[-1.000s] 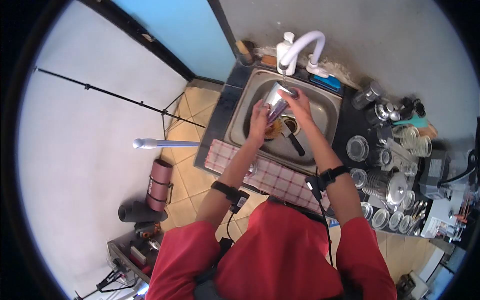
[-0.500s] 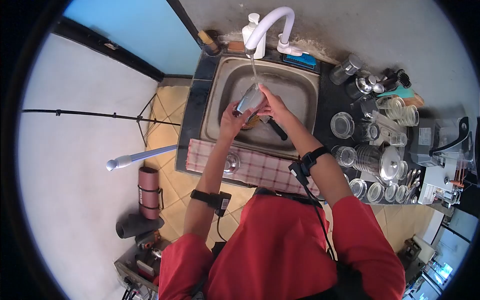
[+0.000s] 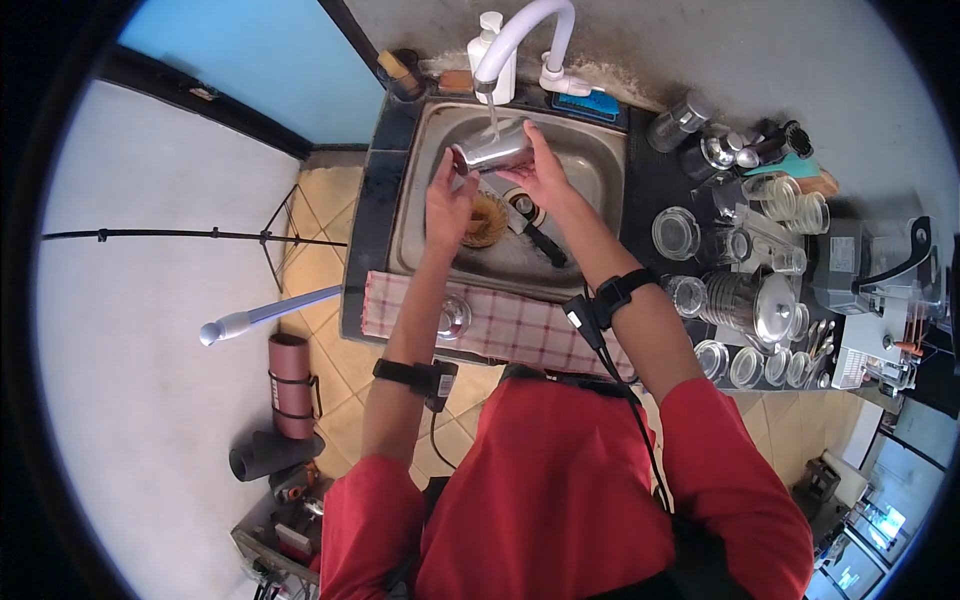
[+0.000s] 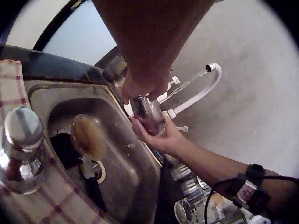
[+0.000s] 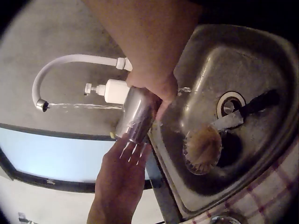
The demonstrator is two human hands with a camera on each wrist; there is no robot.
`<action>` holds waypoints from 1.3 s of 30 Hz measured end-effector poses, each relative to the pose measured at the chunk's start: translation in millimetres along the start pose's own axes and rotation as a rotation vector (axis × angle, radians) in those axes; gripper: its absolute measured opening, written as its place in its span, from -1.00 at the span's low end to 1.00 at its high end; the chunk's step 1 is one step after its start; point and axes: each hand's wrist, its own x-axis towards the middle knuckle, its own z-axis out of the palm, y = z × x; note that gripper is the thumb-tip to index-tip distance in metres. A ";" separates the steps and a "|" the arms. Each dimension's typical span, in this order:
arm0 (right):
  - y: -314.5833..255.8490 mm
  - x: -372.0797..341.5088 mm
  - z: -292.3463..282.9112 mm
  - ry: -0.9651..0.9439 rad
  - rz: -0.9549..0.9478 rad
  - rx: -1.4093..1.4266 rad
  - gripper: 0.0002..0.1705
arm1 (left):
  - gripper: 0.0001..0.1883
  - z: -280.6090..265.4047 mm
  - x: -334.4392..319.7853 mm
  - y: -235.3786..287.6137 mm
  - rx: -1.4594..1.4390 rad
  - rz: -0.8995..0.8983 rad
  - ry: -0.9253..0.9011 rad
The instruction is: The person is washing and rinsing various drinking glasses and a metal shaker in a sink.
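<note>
Both hands hold a shiny cylindrical container (image 3: pixel 496 150) tilted nearly sideways over the sink, under running water from the white faucet (image 3: pixel 540 22). My left hand (image 3: pixel 452 202) grips its left end, thumb and fingers around the rim. At the other end my right hand (image 3: pixel 545 172) curls round it. In the right wrist view the container (image 5: pixel 137 112) lies between the left hand (image 5: pixel 122 175) and the right hand (image 5: pixel 156 86). Water meets its side. In the left wrist view it looks partly see-through.
Inside the sink (image 3: pixel 600 200) lie a ribbed amber dish (image 3: pixel 486 222) and a black-handled knife (image 3: pixel 546 243) by the drain. A checkered cloth (image 3: pixel 510 325) covers the front edge, with a glass-and-metal item (image 3: pixel 453 316) on it. Glass jars and lids (image 3: pixel 676 234) crowd the right counter.
The container has gone from steeply tilted to nearly horizontal, held between both hands. The head view has shifted, with the sink now farther up and left.
</note>
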 end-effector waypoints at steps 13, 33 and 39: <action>-12.8 -8.3 -4.2 -0.022 -0.176 -0.228 -0.03 | -0.47 0.4 -3.9 -7.5 -0.113 -0.275 -0.073; -71.7 36.4 -50.6 0.483 -0.977 -0.917 -0.75 | -0.33 -6.1 -19.1 4.6 -0.029 -0.243 -0.079; -104.7 44.8 -39.6 0.477 -0.923 -0.995 -0.77 | -0.36 -6.6 -26.5 17.2 0.047 -0.175 -0.156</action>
